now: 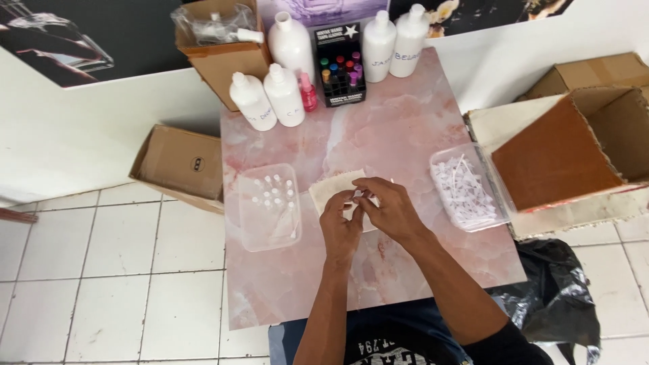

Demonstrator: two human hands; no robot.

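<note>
My left hand [340, 223] and my right hand [387, 206] meet over the middle of a pink marble-patterned table [405, 122]. Their fingertips pinch a tiny clear piece [358, 197] between them, too small to tell what it is. Under the hands lies a beige cloth [331, 187]. To the left stands a clear plastic tray [269, 206] holding several small clear vials. On the right another clear tray [466, 186] is full of small white parts.
At the table's back stand several white bottles [292, 42], a small pink bottle [307, 92] and a black rack of coloured vials [340, 67]. Cardboard boxes [182, 162] sit around the table, a large open one [574, 145] at right. A black plastic bag [558, 290] lies on the tiled floor.
</note>
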